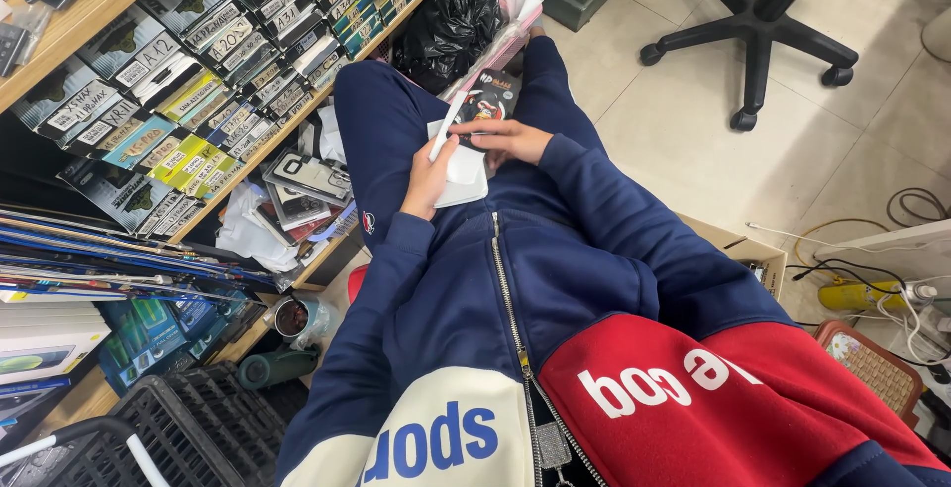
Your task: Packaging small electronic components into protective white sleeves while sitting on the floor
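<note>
Wooden shelf [297, 115] on the left, packed with rows of labelled flat boxes [188, 71]; tiled floor [693, 120] on the right, bearing a black swivel-chair base [758, 36].
</note>
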